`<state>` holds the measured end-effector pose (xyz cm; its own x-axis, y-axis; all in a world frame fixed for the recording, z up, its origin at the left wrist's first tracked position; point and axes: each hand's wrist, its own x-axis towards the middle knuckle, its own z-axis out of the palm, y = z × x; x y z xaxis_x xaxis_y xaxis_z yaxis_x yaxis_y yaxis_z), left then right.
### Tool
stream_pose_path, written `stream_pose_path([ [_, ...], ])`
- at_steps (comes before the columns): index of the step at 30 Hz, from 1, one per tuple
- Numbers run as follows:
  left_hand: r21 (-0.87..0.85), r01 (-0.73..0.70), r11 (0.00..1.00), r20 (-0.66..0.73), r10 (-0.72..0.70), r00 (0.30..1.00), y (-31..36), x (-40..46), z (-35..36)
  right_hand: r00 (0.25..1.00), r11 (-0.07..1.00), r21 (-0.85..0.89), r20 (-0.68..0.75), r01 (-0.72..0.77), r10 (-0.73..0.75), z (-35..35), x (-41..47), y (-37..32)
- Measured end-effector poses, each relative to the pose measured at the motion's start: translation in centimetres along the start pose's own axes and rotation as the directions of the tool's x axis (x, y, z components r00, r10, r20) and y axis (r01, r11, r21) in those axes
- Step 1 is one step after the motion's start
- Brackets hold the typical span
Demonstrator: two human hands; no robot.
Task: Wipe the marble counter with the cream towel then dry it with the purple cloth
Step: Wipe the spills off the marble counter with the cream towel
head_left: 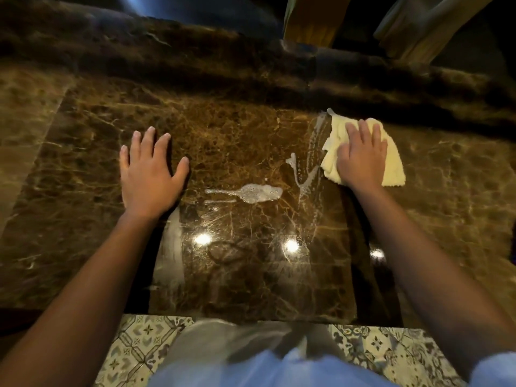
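Note:
The brown marble counter (245,129) fills the head view. My right hand (360,155) lies flat on the folded cream towel (392,163), pressing it to the counter at the right. My left hand (150,169) rests palm down on the bare marble at the left, fingers spread, holding nothing. A puddle of soapy liquid (255,192) lies between my hands, and wet streaks (305,174) run just left of the towel. The purple cloth is not in view.
A raised marble ledge (195,57) runs along the far side of the counter. The counter's near edge (251,317) sits above a patterned tile floor (139,347). Ceiling lights reflect in the polished surface (290,245).

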<state>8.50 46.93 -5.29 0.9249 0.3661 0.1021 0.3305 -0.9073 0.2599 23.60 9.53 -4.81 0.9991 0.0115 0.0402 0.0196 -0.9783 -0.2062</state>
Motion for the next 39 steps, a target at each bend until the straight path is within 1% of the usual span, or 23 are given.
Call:
stream_pose_path([
  [3,-0.01,-0.009,1.0,0.002,0.009,1.0,0.0,-0.2,0.0,0.993,0.977,0.186,-0.072,0.101,-0.089,-0.6,2.2,-1.5],
  [4,-0.013,-0.009,1.0,0.007,0.009,1.0,0.1,-0.2,0.0,0.991,0.965,0.234,-0.076,0.122,-0.107,-0.8,1.9,-1.9],
  [6,-0.017,-0.008,1.0,0.019,0.008,1.0,0.2,-0.2,-0.1,0.989,0.948,0.28,-0.032,0.149,-0.146,-1.1,0.5,-2.4],
  [10,-0.044,-0.012,0.999,0.034,0.014,0.999,0.2,-0.3,-0.4,0.947,0.894,0.341,0.033,0.291,-0.32,-0.9,-5.3,-2.2],
  [13,-0.044,-0.009,0.999,0.03,0.01,0.999,0.2,-0.5,-0.5,0.903,0.823,0.421,0.019,0.382,-0.429,-1.0,-10.7,-1.0],
  [16,-0.025,0.058,0.998,0.014,-0.058,0.998,0.5,-0.9,-0.7,0.874,0.761,0.48,-0.025,0.436,-0.486,-1.5,-14.3,1.2],
  [17,-0.013,0.097,0.995,0.012,-0.097,0.995,0.8,-1.0,-0.7,0.886,0.757,0.5,-0.05,0.422,-0.46,-1.7,-14.5,2.1],
  [18,0.004,0.135,0.991,0.016,-0.135,0.991,1.1,-1.2,-0.8,0.912,0.766,0.514,-0.086,0.386,-0.402,-2.0,-14.0,2.8],
  [20,0.037,0.179,0.983,0.03,-0.18,0.983,1.6,-1.7,-0.5,0.961,0.805,0.525,-0.162,0.278,-0.226,-2.9,-11.7,3.8],
  [22,0.047,0.191,0.98,0.033,-0.193,0.981,1.8,-2.0,-0.2,0.974,0.829,0.527,-0.21,0.187,-0.087,-3.7,-8.4,4.0],
  [24,0.053,0.2,0.978,0.028,-0.202,0.979,1.8,-2.0,0.0,0.978,0.846,0.518,-0.207,0.129,-0.022,-3.8,-4.8,3.9],
  [25,0.052,0.206,0.977,0.022,-0.208,0.978,1.8,-2.0,0.1,0.982,0.849,0.516,-0.19,0.112,-0.014,-3.5,-2.8,3.7],
  [28,0.062,0.216,0.974,0.001,-0.216,0.976,1.8,-1.8,0.3,0.991,0.841,0.533,-0.125,0.099,-0.037,-2.7,2.4,2.1],
  [31,0.051,0.227,0.973,-0.026,-0.226,0.974,1.8,-1.7,0.4,1.0,0.805,0.592,-0.019,0.029,-0.022,-2.4,6.2,0.3],
  [33,0.055,0.239,0.97,-0.034,-0.237,0.971,1.8,-1.7,0.4,0.992,0.808,0.586,0.055,0.062,-0.115,-2.1,7.7,-0.5],
  [35,0.068,0.246,0.967,-0.034,-0.245,0.969,1.7,-1.5,0.4,0.966,0.806,0.571,0.083,0.155,-0.245,-1.6,8.2,-1.1],
  [39,0.072,0.243,0.967,-0.046,-0.24,0.97,1.8,-1.5,0.4,0.915,0.714,0.663,0.109,0.225,-0.389,-1.6,6.2,-1.8],
])
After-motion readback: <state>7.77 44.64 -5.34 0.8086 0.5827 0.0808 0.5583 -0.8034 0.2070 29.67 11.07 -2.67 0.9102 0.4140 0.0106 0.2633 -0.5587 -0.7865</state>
